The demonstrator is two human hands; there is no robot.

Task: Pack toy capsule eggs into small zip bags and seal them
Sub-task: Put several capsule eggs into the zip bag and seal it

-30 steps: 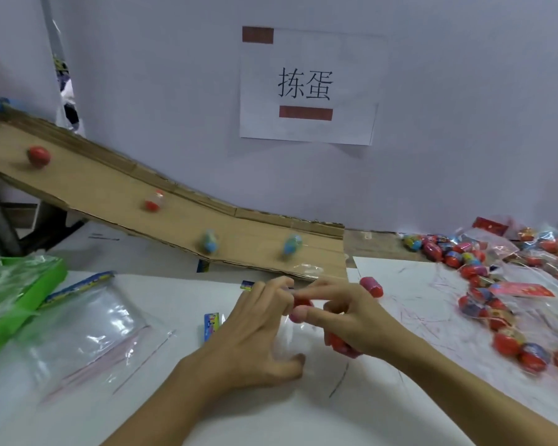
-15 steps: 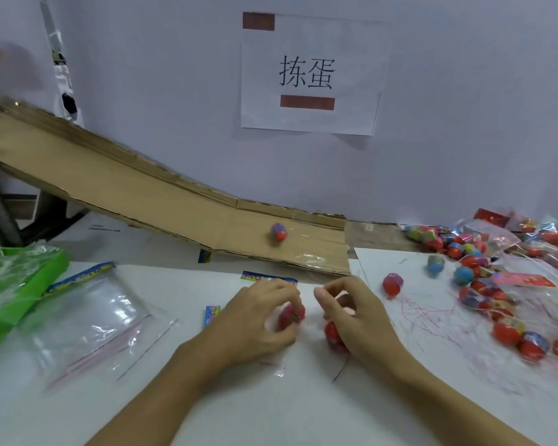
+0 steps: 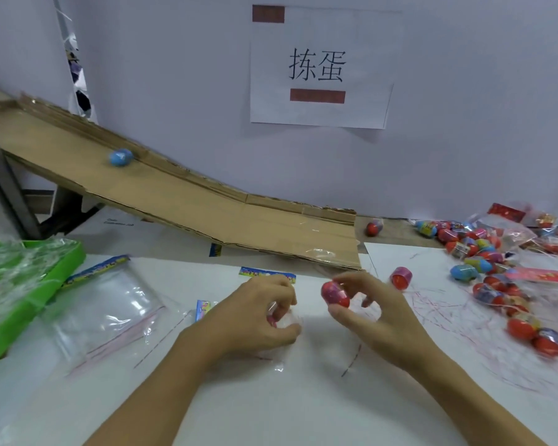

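Both hands hover over the white table (image 3: 271, 397): the right hand (image 3: 377, 320) pinches a red capsule egg (image 3: 335, 294) between thumb and fingertips, while the left hand (image 3: 255, 317) curls around a small clear zip bag (image 3: 285, 320) just beside it.

The room is looking bright, with soft, even light all over. Shadows are staying faint under the ramp (image 3: 207, 217) and the hands. Light is glinting off the clear bags (image 3: 107, 304) on the left. The blue egg (image 3: 120, 157) on the ramp is looking smeared. Things are blurring and bending near the edges, like the eggs (image 3: 509, 304) on the right.
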